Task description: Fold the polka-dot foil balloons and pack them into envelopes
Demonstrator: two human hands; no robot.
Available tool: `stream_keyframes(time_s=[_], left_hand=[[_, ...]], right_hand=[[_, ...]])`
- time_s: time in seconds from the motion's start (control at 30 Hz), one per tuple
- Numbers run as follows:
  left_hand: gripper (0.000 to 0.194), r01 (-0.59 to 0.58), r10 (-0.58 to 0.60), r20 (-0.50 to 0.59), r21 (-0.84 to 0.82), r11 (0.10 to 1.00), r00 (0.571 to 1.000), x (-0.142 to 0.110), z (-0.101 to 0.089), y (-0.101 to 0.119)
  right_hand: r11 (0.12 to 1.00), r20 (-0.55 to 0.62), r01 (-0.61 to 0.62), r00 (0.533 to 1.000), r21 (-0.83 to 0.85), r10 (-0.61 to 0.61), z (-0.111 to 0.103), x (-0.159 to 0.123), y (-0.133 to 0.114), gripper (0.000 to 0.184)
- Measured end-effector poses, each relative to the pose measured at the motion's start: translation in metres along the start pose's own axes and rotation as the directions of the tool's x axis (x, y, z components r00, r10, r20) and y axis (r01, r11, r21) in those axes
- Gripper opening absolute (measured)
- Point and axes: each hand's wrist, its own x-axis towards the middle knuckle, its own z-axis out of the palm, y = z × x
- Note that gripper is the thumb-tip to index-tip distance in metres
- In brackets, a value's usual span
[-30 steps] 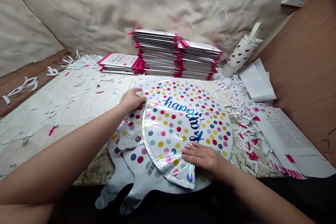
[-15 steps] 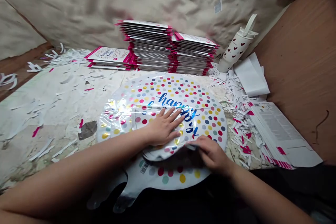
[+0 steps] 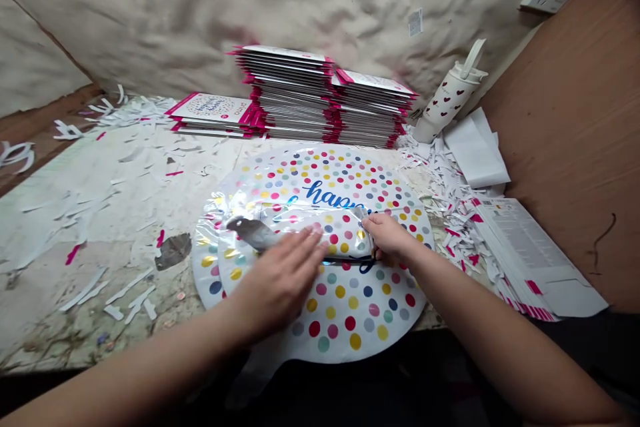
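Flat round foil balloons [image 3: 345,310] with coloured dots and blue "happy" lettering lie stacked near the table's front edge. On top of them rests one balloon folded into a long narrow strip [image 3: 305,235], its silver tail pointing left. My left hand [image 3: 283,277] lies flat on the strip's middle with fingers stretched out. My right hand [image 3: 386,235] pinches the strip's right end.
Two tall stacks of pink-edged packaging cards [image 3: 320,97] stand at the back, with a lower stack [image 3: 213,112] to their left. A heart-patterned bottle [image 3: 450,103] leans at the back right. White and pink paper scraps litter the table [image 3: 100,213]. Flat printed cartons [image 3: 530,253] lie right.
The top balloon has been folded further, from a half-folded sheet into a narrow strip. My right hand moved up from the lower edge to the strip's right end; my left hand shifted lower.
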Motion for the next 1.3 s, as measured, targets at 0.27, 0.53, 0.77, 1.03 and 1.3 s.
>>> stream_keyframes(time_s=[0.27,0.53,0.77,1.03,1.3], left_hand=[[0.068,0.175,-0.177,0.318,0.033,0.984,0.931,-0.008,0.036,0.015],[0.067,0.215,-0.191,0.383,-0.022,0.976,0.904,0.001,0.024,0.016],[0.059,0.225,-0.183,0.331,-0.094,0.970,0.926,-0.002,0.025,0.007],[0.057,-0.099,0.183,0.336,-0.252,0.963,0.924,-0.016,0.031,0.003],[0.029,0.247,-0.145,0.237,-0.490,0.836,0.961,-0.022,0.013,0.001]], right_hand=[[0.684,-0.222,0.406,0.740,-0.606,-0.635,0.023,-0.046,-0.001,0.051],[0.327,-0.016,0.545,0.497,-0.772,-0.868,0.045,-0.055,0.022,0.033],[0.453,-0.274,0.702,0.361,-0.549,-0.891,0.040,-0.074,0.053,0.070],[0.197,0.087,0.869,0.263,-0.454,-0.961,0.036,-0.045,0.063,0.061],[0.708,0.148,0.703,0.709,-0.067,-0.690,0.023,-0.042,0.036,0.020]])
